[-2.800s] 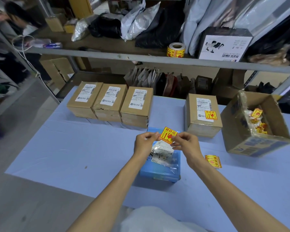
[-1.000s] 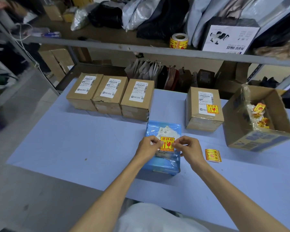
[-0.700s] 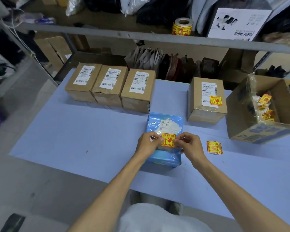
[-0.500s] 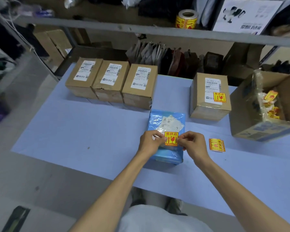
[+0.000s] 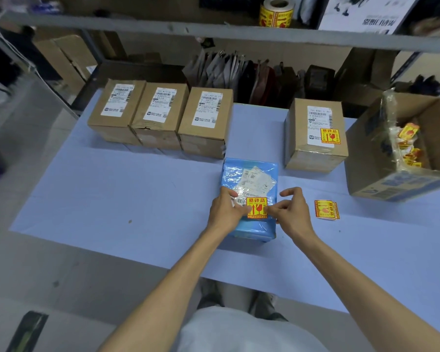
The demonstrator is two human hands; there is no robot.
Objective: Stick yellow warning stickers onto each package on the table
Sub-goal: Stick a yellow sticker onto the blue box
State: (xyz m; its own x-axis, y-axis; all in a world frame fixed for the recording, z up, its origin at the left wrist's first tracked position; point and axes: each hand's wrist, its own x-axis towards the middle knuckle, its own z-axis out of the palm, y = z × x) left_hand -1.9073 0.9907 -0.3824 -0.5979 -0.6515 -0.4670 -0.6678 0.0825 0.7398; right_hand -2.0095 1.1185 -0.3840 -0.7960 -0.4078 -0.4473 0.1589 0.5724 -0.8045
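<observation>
A blue plastic-wrapped package point(image 5: 250, 171) lies on the blue table point(image 5: 112, 194) in front of me. A yellow warning sticker point(image 5: 257, 207) lies flat on its near half, below the white label. My left hand point(image 5: 225, 212) pinches the sticker's left edge and my right hand point(image 5: 294, 212) pinches its right edge, with the right index finger lifted. Three brown boxes point(image 5: 160, 115) without yellow stickers stand in a row at the back left. A fourth brown box point(image 5: 315, 148) at the back right carries a yellow sticker point(image 5: 330, 135).
A small pile of loose yellow stickers point(image 5: 326, 210) lies right of my right hand. An open carton point(image 5: 381, 179) with more stickers stands at the far right. A sticker roll point(image 5: 276, 11) sits on the shelf point(image 5: 214, 29) above the table's back edge.
The sticker, held in the air above the blue package 2.8 s ago, has come down onto the package's near half. My right index finger has lifted off.
</observation>
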